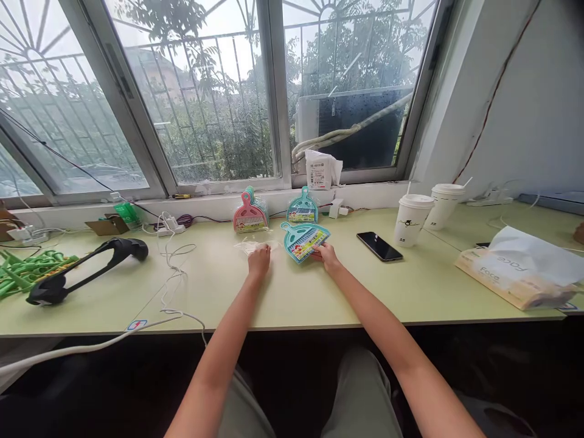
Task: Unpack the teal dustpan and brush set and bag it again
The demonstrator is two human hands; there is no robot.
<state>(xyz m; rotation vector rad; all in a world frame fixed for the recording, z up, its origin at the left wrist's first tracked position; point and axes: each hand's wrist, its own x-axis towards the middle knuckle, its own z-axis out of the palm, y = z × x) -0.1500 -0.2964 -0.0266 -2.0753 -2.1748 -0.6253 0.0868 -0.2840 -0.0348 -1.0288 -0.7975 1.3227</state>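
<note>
A teal mini dustpan-and-brush set [303,238] lies flat on the pale green desk [319,298]. My right hand [325,255] grips its near right corner. My left hand [259,260] rests on a clear plastic bag [255,245] just left of the set, fingers curled on the film. Behind, a pink dustpan set [249,218] and another teal dustpan set [302,208] lean against the window sill.
A black phone [379,246] and two lidded paper cups [412,219] stand to the right, with a tissue pack [515,271] beyond. Left are white cables [171,255], a black headband-like device [82,267] and green clips [27,267].
</note>
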